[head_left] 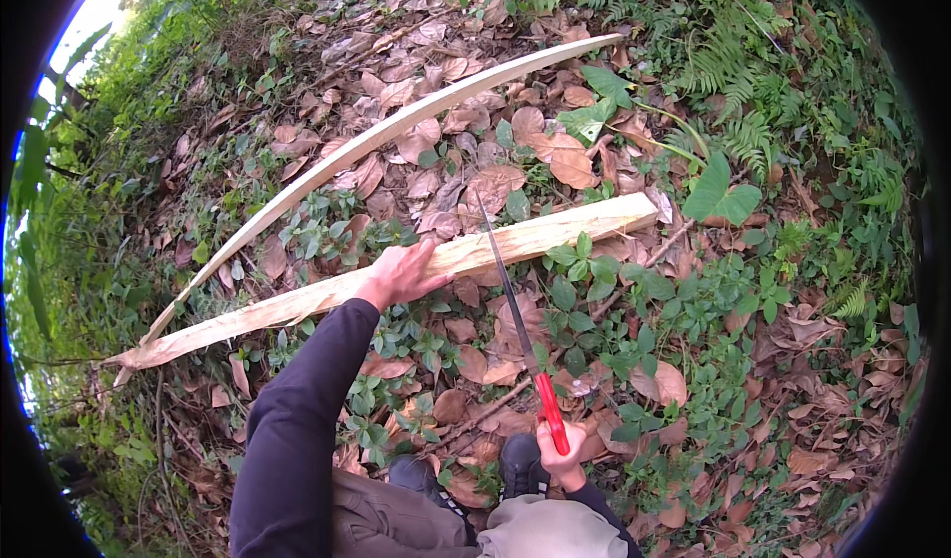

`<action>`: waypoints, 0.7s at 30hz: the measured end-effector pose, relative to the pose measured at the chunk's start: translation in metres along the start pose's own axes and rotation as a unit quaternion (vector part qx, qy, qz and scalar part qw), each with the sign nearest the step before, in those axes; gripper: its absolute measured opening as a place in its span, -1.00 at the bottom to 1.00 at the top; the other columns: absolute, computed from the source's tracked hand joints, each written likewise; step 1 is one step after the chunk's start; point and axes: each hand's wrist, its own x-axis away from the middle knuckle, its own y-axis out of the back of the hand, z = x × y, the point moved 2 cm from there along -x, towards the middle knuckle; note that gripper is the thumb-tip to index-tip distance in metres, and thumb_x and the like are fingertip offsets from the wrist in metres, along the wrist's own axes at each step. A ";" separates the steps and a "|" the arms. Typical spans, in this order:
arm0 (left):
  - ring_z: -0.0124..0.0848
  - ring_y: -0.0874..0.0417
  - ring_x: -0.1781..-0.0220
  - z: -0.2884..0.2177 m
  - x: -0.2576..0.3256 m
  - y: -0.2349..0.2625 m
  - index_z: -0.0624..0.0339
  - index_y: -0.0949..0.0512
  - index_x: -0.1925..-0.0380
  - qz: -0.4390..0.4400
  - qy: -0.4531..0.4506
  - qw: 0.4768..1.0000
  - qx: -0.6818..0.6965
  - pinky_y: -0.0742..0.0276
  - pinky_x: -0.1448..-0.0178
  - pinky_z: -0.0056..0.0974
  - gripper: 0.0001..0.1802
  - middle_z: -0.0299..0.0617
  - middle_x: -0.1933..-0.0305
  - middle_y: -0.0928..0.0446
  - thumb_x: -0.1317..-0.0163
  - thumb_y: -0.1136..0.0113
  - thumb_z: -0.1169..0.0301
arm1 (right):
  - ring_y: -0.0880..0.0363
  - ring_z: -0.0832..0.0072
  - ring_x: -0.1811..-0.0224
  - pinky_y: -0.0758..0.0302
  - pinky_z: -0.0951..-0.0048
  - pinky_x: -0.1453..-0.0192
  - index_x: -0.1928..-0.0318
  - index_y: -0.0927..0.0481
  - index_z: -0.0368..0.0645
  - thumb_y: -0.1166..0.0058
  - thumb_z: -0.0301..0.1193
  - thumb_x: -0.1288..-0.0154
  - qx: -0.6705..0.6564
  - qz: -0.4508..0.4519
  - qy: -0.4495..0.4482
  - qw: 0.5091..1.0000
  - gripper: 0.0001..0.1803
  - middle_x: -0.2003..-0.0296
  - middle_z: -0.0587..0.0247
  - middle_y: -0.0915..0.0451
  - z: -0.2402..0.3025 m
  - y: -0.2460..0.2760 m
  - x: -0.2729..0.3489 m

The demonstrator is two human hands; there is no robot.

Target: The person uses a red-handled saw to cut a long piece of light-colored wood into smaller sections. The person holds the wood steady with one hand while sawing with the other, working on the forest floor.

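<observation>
A long, rough-split piece of pale wood [555, 229] lies slantwise over the leaves, its thicker end to the right. My left hand [398, 273] grips it near the middle, fingers over the far edge and thumb along the near side. In my right hand [563, 453], closed around the red handle, is a hand saw [512, 305] with a narrow, tapering dark blade. That blade crosses the wood just right of my left hand, its tip reaching past the far edge. Whether the teeth have cut in is too fine to see.
A longer, thinner curved strip of wood [396, 124] arcs behind, meeting the thick piece at far left. Dry brown leaves, low green plants and a broad-leaved plant [721, 194] cover the ground. My dark shoes [523, 466] stand close to the near side.
</observation>
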 end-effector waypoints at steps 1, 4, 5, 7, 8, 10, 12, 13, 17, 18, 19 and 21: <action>0.08 -0.68 0.20 -0.001 -0.001 -0.002 0.26 -0.32 0.03 0.002 -0.002 1.000 0.007 -0.59 0.13 0.03 -0.29 0.12 0.22 -0.61 -0.33 -0.02 -0.26 | -0.50 0.26 0.72 -0.38 0.29 0.55 0.63 -0.49 -0.21 -0.14 -0.52 -0.12 0.017 -0.004 0.003 1.000 -0.78 0.75 0.17 -0.42 -0.013 -0.009 -0.013; 0.04 -0.69 0.20 0.009 0.004 -0.010 0.27 -0.33 0.05 -0.011 -0.015 1.000 -0.010 -0.62 0.14 -0.01 -0.29 0.09 0.24 -0.61 -0.35 0.01 -0.27 | -0.50 0.27 0.71 -0.37 0.32 0.54 0.59 -0.51 -0.24 -0.15 -0.50 -0.13 -0.012 0.009 -0.022 1.000 -0.81 0.72 0.14 -0.44 -0.011 -0.035 -0.060; 0.02 -0.70 0.21 0.010 0.005 -0.010 0.28 -0.33 0.06 -0.009 -0.018 1.000 -0.011 -0.63 0.15 -0.03 -0.28 0.08 0.25 -0.61 -0.35 0.02 -0.28 | -0.51 0.27 0.70 -0.38 0.33 0.53 0.58 -0.52 -0.25 -0.14 -0.50 -0.13 -0.018 0.011 -0.029 0.999 -0.82 0.72 0.14 -0.45 -0.005 -0.035 -0.058; 0.04 -0.70 0.21 0.004 0.004 -0.008 0.28 -0.34 0.06 -0.006 -0.011 1.000 -0.002 -0.62 0.15 0.00 -0.29 0.10 0.23 -0.61 -0.35 0.01 -0.26 | -0.54 0.29 0.69 -0.42 0.34 0.51 0.56 -0.55 -0.26 -0.13 -0.51 -0.14 -0.025 0.008 -0.061 0.998 -0.84 0.71 0.14 -0.47 -0.006 -0.014 -0.023; 0.07 -0.69 0.21 0.002 0.003 -0.005 0.28 -0.35 0.07 -0.009 -0.014 1.000 0.000 -0.60 0.15 0.02 -0.30 0.12 0.22 -0.60 -0.35 0.00 -0.26 | -0.56 0.30 0.68 -0.46 0.35 0.48 0.56 -0.57 -0.27 -0.11 -0.51 -0.15 -0.025 0.014 -0.044 0.999 -0.84 0.70 0.15 -0.49 -0.001 -0.001 -0.005; 0.09 -0.69 0.23 -0.002 0.003 0.000 0.28 -0.36 0.10 -0.011 -0.011 1.000 -0.001 -0.59 0.15 0.05 -0.30 0.14 0.20 -0.60 -0.35 0.00 -0.26 | -0.57 0.31 0.68 -0.47 0.34 0.48 0.56 -0.57 -0.26 -0.11 -0.52 -0.15 -0.022 0.019 -0.023 0.999 -0.84 0.70 0.15 -0.49 -0.001 0.010 0.006; 0.09 -0.68 0.24 0.001 0.005 -0.001 0.28 -0.36 0.10 -0.020 -0.017 1.000 0.004 -0.59 0.16 0.04 -0.29 0.14 0.21 -0.61 -0.34 -0.01 -0.27 | -0.53 0.30 0.70 -0.42 0.33 0.51 0.60 -0.51 -0.24 -0.11 -0.51 -0.16 -0.006 0.013 -0.013 1.000 -0.80 0.72 0.14 -0.45 -0.001 0.000 -0.005; 0.09 -0.68 0.25 0.001 0.001 -0.003 0.28 -0.35 0.10 -0.024 -0.023 0.999 0.006 -0.59 0.16 0.04 -0.29 0.14 0.22 -0.61 -0.34 -0.01 -0.27 | -0.51 0.30 0.71 -0.39 0.32 0.53 0.61 -0.48 -0.23 -0.12 -0.51 -0.16 0.023 0.008 -0.009 1.000 -0.78 0.73 0.13 -0.43 -0.009 -0.014 -0.026; 0.09 -0.68 0.23 0.006 0.003 -0.001 0.27 -0.35 0.11 0.007 0.004 1.000 0.008 -0.59 0.15 0.04 -0.28 0.14 0.22 -0.61 -0.33 -0.01 -0.28 | -0.48 0.34 0.72 -0.33 0.33 0.55 0.61 -0.46 -0.23 -0.14 -0.51 -0.16 -0.003 -0.003 -0.026 1.000 -0.77 0.75 0.16 -0.39 -0.003 -0.036 -0.056; 0.09 -0.68 0.23 0.004 0.003 -0.001 0.27 -0.35 0.11 0.007 0.003 1.000 0.013 -0.59 0.15 0.04 -0.28 0.14 0.21 -0.60 -0.33 -0.01 -0.29 | -0.50 0.35 0.72 -0.36 0.34 0.54 0.61 -0.48 -0.24 -0.14 -0.50 -0.16 -0.015 0.004 -0.053 0.998 -0.78 0.74 0.17 -0.41 -0.004 -0.024 -0.039; 0.10 -0.68 0.22 0.003 0.003 0.003 0.27 -0.35 0.12 0.003 0.003 1.000 0.013 -0.59 0.14 0.04 -0.28 0.14 0.21 -0.60 -0.33 0.00 -0.29 | -0.52 0.37 0.71 -0.39 0.35 0.53 0.60 -0.50 -0.25 -0.13 -0.50 -0.16 -0.030 0.010 -0.075 0.997 -0.78 0.74 0.19 -0.42 -0.007 -0.011 -0.017; 0.11 -0.68 0.21 -0.004 0.009 -0.001 0.28 -0.35 0.11 -0.006 -0.006 1.000 0.002 -0.59 0.13 0.04 -0.28 0.14 0.20 -0.60 -0.33 -0.01 -0.29 | -0.58 0.38 0.67 -0.49 0.40 0.46 0.59 -0.54 -0.26 -0.13 -0.50 -0.14 -0.033 0.008 -0.044 0.998 -0.81 0.73 0.19 -0.47 0.016 0.007 0.011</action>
